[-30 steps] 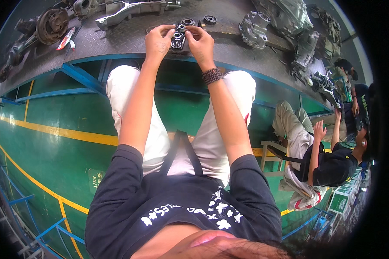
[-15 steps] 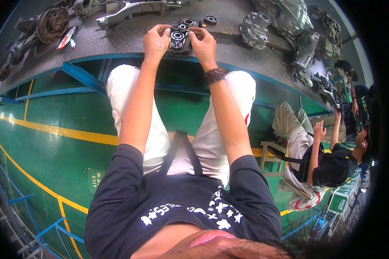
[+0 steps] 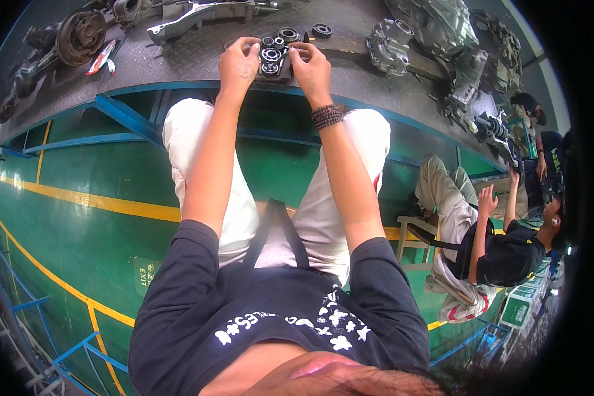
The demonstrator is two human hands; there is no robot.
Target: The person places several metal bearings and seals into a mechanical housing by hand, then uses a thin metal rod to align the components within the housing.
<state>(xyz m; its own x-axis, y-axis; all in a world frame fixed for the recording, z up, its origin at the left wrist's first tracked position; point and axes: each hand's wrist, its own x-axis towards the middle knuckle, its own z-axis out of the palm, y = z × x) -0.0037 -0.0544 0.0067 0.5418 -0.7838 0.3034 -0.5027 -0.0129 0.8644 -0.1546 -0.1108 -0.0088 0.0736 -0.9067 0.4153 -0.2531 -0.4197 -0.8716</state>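
Note:
At the near side of the metal workbench, a dark metal block (image 3: 280, 74) carries several ring-shaped parts that look like bearings. A larger bright ring (image 3: 271, 55) sits at its middle, with small dark-rimmed rings (image 3: 268, 41) just beyond. My left hand (image 3: 239, 64) is at the left side of this cluster, thumb and fingers bent together near the small rings. On the opposite side, my right hand (image 3: 312, 71) has its fingers pinched at the cluster's edge. What either pinch contains is hidden or too small to tell. Beyond lies a thicker ring-shaped part (image 3: 288, 33).
Another dark ring (image 3: 321, 30) lies farther right. A silver metal housing (image 3: 390, 47) and a larger casing (image 3: 442, 26) stand to the right, while a brake drum (image 3: 80, 37) is at far left. A seated person (image 3: 508, 264) works on the right.

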